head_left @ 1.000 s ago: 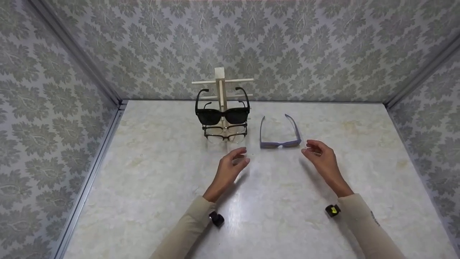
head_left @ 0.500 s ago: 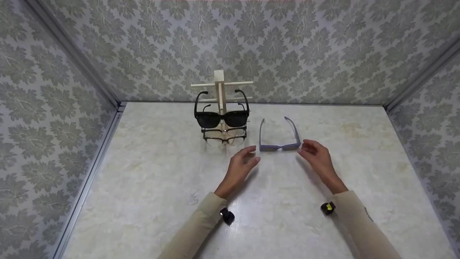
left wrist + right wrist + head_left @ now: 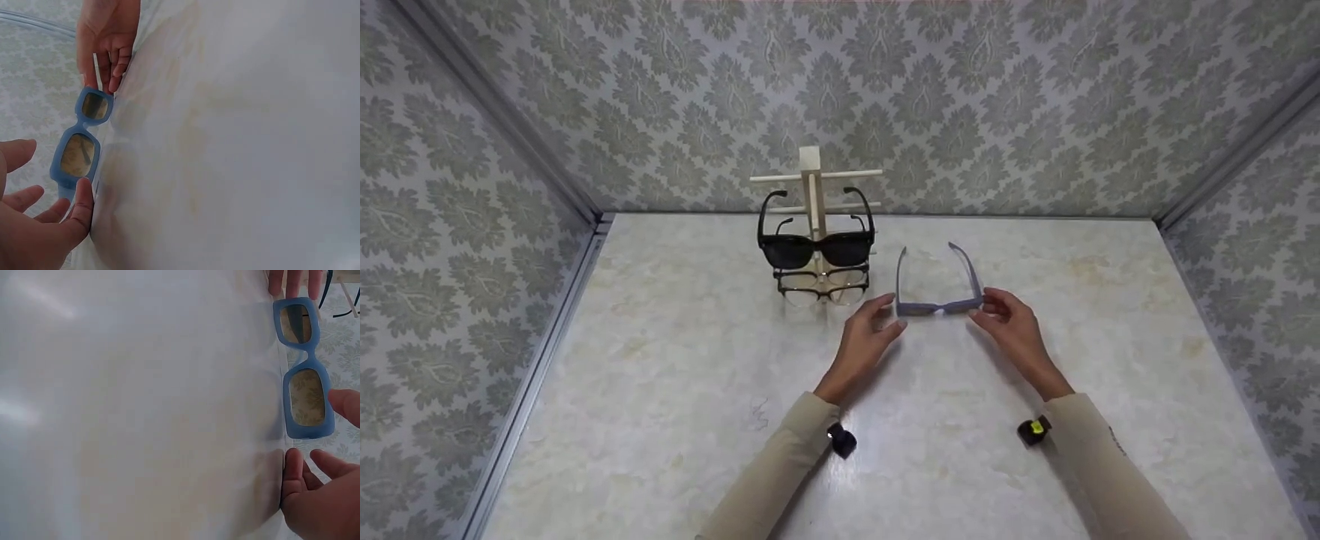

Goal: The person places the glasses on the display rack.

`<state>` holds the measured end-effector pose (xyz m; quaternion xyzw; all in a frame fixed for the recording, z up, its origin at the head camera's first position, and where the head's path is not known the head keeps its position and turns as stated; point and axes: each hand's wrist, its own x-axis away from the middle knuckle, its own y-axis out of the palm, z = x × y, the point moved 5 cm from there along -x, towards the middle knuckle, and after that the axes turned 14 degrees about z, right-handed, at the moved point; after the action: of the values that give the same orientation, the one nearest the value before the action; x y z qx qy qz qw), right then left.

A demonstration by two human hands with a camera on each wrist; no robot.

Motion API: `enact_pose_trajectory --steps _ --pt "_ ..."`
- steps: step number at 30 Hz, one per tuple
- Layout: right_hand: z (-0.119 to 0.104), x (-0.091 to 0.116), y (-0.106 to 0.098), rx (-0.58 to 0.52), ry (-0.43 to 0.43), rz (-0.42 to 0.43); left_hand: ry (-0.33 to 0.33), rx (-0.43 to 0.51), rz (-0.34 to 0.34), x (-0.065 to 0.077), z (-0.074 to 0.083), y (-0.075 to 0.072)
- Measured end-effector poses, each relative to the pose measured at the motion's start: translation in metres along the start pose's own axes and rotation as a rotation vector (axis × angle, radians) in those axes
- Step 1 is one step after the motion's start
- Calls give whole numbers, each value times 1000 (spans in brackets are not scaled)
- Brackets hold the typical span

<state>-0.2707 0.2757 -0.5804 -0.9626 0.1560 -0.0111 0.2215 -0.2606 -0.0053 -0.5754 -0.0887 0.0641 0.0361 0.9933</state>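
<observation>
Blue-framed sunglasses [image 3: 937, 307] with brownish lenses lie on the table, temples unfolded and pointing to the back wall. My left hand [image 3: 864, 337] is at their left corner, thumb and fingers parted. One of its fingertips overlaps the frame's end in the left wrist view, while the thumb stays apart. At the right corner is my right hand [image 3: 1011, 330], with fingers beside the hinge and the thumb in front. In the right wrist view that thumb [image 3: 346, 405] overlaps the rim edge, and the other fingers [image 3: 293, 464] stand off the frame's end.
Left of the sunglasses stands a wooden display rack [image 3: 811, 187] with crossbars. It carries black sunglasses [image 3: 817, 250] and, below them, clear-lensed dark-rimmed glasses [image 3: 821, 294]. Patterned walls [image 3: 930, 97] enclose the marbled table [image 3: 660, 360] at the back and sides.
My left hand has moved right and forward to the blue sunglasses' left corner. My right hand has come slightly left, closer to their right corner. The head view has shifted slightly.
</observation>
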Motion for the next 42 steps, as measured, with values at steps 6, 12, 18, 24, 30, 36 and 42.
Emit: enact_pose_trajectory --steps 6,12,18,24,30,36,42 --pt "0 3 4 1 -11 23 17 -9 26 -5 -1 6" --pt "3 6 8 -24 -13 18 9 -27 40 -9 -1 11" --pt "3 8 10 -45 -26 7 -12 -53 68 -13 -3 13" --pt "2 11 12 -32 -22 24 -45 -59 97 -17 -4 15" --pt "1 11 13 -29 -19 23 -64 -47 91 -18 -4 16" --pt "0 12 11 -26 -28 42 -33 -5 81 -24 -10 17" --pt "0 13 7 -66 -45 52 -132 102 72 -18 0 15"
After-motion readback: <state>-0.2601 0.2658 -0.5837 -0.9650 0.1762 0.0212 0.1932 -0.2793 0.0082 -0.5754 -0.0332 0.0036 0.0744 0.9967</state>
